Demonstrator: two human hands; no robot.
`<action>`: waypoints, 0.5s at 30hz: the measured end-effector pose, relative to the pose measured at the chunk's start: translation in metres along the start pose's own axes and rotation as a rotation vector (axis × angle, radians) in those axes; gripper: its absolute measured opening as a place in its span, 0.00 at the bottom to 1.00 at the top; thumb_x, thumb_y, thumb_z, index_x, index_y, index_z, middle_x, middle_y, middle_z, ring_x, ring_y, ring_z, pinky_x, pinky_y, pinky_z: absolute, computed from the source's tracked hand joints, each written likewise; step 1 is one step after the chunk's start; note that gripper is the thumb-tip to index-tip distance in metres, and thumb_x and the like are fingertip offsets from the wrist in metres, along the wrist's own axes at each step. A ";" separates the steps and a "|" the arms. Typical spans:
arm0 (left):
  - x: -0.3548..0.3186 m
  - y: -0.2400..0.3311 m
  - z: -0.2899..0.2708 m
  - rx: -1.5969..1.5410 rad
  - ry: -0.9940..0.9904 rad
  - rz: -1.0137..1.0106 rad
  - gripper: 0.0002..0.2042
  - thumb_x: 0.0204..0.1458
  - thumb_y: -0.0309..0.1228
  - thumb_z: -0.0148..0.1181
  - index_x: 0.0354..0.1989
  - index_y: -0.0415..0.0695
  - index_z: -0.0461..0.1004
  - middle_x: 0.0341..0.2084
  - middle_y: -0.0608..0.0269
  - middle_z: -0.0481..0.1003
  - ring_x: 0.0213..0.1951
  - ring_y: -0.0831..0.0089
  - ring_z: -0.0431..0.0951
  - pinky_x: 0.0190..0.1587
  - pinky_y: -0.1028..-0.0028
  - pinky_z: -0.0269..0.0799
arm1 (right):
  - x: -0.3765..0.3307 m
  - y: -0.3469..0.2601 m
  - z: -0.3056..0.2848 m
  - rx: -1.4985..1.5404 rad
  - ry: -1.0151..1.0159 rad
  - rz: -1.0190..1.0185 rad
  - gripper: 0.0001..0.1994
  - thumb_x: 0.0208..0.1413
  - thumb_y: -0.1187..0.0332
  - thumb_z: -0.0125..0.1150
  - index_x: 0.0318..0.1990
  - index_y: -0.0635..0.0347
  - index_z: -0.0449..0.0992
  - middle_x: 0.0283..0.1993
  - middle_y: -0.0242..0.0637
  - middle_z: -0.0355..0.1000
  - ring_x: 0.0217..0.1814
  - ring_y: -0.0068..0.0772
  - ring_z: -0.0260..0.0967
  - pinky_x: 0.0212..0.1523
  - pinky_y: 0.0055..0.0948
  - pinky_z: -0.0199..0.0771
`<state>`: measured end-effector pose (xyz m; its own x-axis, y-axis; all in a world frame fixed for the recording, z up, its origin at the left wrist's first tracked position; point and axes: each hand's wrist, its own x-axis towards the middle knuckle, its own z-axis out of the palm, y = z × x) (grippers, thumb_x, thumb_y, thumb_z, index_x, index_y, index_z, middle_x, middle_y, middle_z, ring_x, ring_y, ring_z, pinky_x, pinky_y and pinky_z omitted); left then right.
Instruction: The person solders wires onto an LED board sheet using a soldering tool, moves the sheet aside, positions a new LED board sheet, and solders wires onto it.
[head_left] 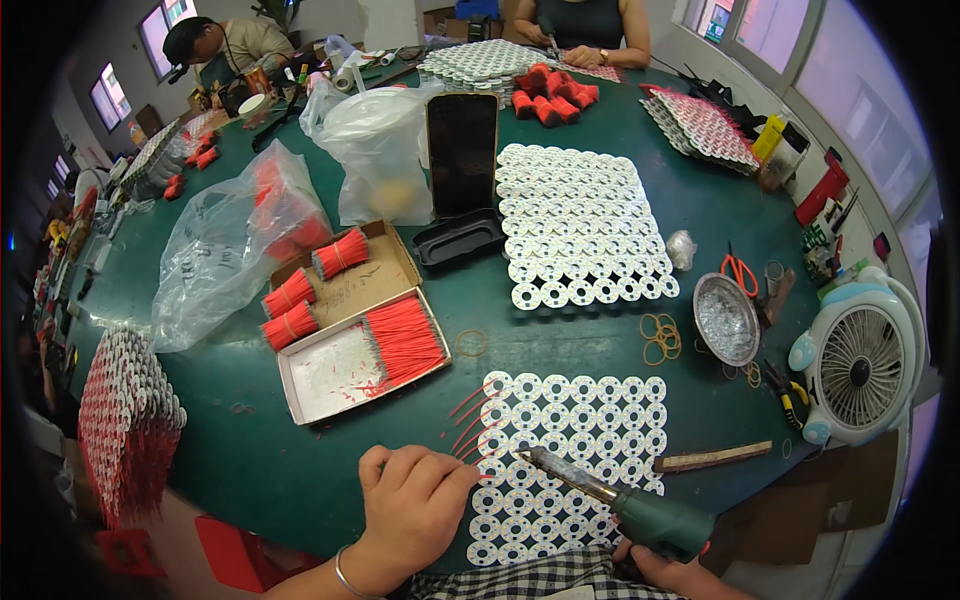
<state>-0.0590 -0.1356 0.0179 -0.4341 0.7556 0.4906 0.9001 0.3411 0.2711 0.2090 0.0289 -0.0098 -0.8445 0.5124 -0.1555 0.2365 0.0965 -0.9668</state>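
Observation:
A sheet of round white circuit boards [590, 425] lies on the table in front of me, with several short red wires [466, 400] sticking out from its left edge. My left hand [415, 500] is at that edge, thumb and fingertips pinched on a thin red wire [484, 476] at a board. My right hand [665, 577], partly cut off at the lower edge, grips a soldering iron [665, 520] with a green handle. The iron's tip [527, 455] is over the boards in the left columns, close to my left fingertips; whether it touches cannot be told.
A cardboard box [330, 385] of red wires stands left. Beyond are a plastic bag [225, 250], upright phone [462, 150] and stacked board sheets [580, 220]. A metal bowl [727, 320], fan [858, 370], pliers [787, 397] and wooden strip [715, 456] are right. Two people work across the table.

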 end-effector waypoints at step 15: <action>-0.017 -0.004 0.010 0.063 -0.079 0.080 0.04 0.43 0.31 0.60 0.29 0.55 0.77 0.19 0.78 0.66 0.30 0.82 0.70 0.47 0.62 0.49 | 0.010 -0.036 0.019 -0.296 0.010 -0.061 0.15 0.50 0.61 0.65 0.41 0.60 0.75 0.38 0.43 0.75 0.39 0.42 0.73 0.39 0.36 0.73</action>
<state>-0.0550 -0.1447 0.0001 -0.3585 0.8228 0.4410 0.9335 0.3104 0.1798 0.1828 0.0141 0.0196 -0.8572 0.5062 -0.0950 0.3160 0.3712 -0.8731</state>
